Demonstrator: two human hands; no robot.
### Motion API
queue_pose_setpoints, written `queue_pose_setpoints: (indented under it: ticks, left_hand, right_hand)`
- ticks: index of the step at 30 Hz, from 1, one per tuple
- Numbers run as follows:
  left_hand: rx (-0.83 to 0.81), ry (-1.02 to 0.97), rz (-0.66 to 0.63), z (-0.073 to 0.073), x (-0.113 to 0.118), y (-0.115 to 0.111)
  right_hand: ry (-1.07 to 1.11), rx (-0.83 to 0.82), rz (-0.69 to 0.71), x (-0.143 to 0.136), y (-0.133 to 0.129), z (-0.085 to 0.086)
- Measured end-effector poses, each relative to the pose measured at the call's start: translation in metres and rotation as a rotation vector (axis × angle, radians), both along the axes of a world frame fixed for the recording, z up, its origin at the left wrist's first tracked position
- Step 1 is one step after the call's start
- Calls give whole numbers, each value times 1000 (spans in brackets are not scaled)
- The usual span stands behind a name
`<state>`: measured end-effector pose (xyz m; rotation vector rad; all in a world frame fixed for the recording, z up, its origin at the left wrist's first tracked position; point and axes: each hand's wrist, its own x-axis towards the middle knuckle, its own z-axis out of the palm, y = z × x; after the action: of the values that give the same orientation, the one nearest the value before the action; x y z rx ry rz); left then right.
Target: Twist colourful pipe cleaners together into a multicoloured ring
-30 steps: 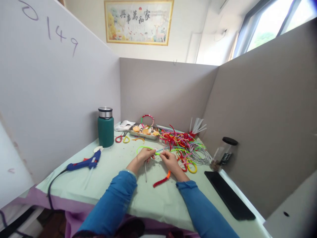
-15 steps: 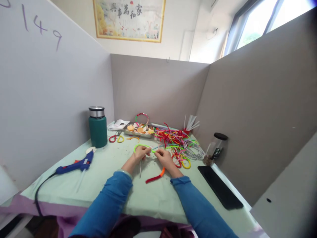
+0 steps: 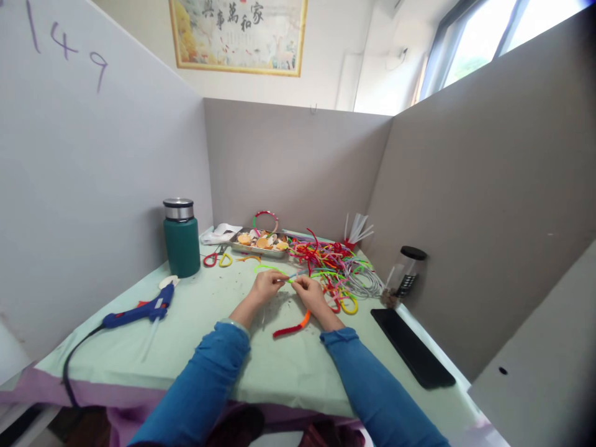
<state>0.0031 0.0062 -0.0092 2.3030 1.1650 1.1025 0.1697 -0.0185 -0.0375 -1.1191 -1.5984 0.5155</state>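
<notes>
My left hand (image 3: 269, 284) and my right hand (image 3: 308, 290) meet over the middle of the table. Both pinch a bright green pipe cleaner (image 3: 290, 280) between their fingertips. A thin length of it loops out behind my left hand. From under my right hand curves a fuzzy red and orange strip (image 3: 289, 331), its red end pointing left. Whether that strip joins the green one is hidden by my fingers. Just beyond my hands lies a tangled pile of coloured pipe cleaners (image 3: 326, 254).
At left stand a green flask (image 3: 181, 242) and a blue glue gun (image 3: 139, 310) with its cord. Scissors (image 3: 225, 259) lie near a metal tray (image 3: 251, 248) of round pieces, with a wrapped ring (image 3: 266, 221) behind. A black phone (image 3: 412, 347) and a clear jar (image 3: 410, 273) are at right.
The green loop behind my left hand has shifted and looks thinner. My left hand has turned slightly, its fingertips still close to my right hand's. The view has tilted a little.
</notes>
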Motion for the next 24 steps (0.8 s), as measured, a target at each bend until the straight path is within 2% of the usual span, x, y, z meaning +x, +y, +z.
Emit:
queue_pose_setpoints:
  ticks: [16, 24]
  left_hand:
    - [-6, 120, 51, -3, -1, 0]
    - [-43, 62, 81, -2, 0, -2]
  right_hand:
    - [-32, -5, 24, 0, 1, -3]
    - [-53, -6, 20, -1, -1, -1]
